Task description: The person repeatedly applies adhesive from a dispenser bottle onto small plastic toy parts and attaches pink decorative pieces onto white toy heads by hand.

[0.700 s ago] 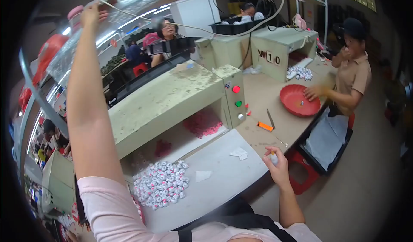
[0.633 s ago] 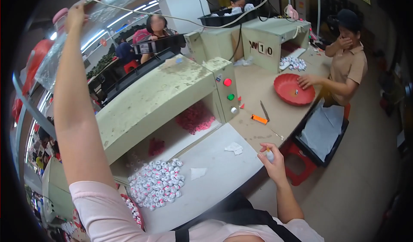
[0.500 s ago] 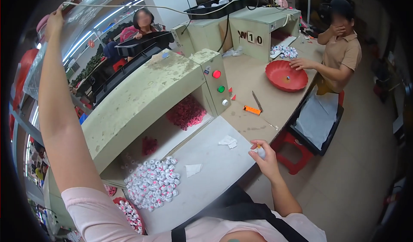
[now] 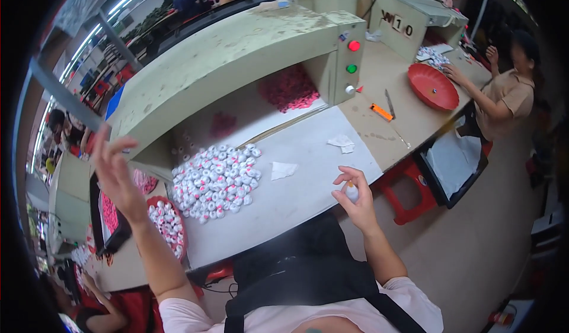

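Note:
My left hand [image 4: 121,179] is raised at the left, in front of the machine's left end, with its fingers apart and a little smeared by motion. Nothing shows in it. My right hand [image 4: 358,205], over the right front of the white work surface [image 4: 296,197], is closed round a small white bottle [image 4: 352,192] with an orange tip. A heap of small white rings with pink bits [image 4: 216,182] lies on the left of that surface. Two scraps of white paper, one of them a flat piece [image 4: 284,170], lie between the heap and my right hand.
The pale green machine [image 4: 225,54] arches over pink pieces [image 4: 290,90]. An orange cutter [image 4: 381,112] and a thin blade lie beyond. A co-worker sits by a red bowl [image 4: 432,87] at the right. A red stool [image 4: 409,197] and black crate stand below.
My left hand has come down from the hanging cable at the upper left and let it go. My right hand still holds the bottle. The view has tilted down, and the co-worker's hands have moved.

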### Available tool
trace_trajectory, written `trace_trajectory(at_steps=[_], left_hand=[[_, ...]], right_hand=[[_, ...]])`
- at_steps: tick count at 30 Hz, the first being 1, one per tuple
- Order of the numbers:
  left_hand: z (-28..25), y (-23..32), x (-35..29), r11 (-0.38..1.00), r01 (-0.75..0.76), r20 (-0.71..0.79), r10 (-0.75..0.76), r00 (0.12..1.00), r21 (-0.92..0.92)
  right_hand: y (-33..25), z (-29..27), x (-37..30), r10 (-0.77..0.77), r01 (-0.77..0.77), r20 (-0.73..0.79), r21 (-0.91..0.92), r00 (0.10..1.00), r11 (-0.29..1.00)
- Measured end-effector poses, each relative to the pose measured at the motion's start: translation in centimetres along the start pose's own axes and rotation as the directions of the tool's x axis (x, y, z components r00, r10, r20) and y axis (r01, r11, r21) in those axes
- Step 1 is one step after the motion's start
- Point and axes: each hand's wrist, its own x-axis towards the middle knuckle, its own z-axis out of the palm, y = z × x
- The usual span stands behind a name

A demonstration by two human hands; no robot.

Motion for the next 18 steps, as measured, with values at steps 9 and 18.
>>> trace_trajectory(at_steps=[9,18], left_hand=[[-1.9,-2.8,-21.3,0.758,0.652,0.213,-0.642,0.737,0.030],[1.2,-3.9,-21.8,0.918,0.153,0.478,-0.326,0.816,0.365]], right_hand=[[2.1,7.5,-3.3,-0.039,0.013,0.217,0.117,0.975,0.993],[3.0,11.0,-3.3,-0.098,0.036,0.340,0.184,0.935,0.982]])
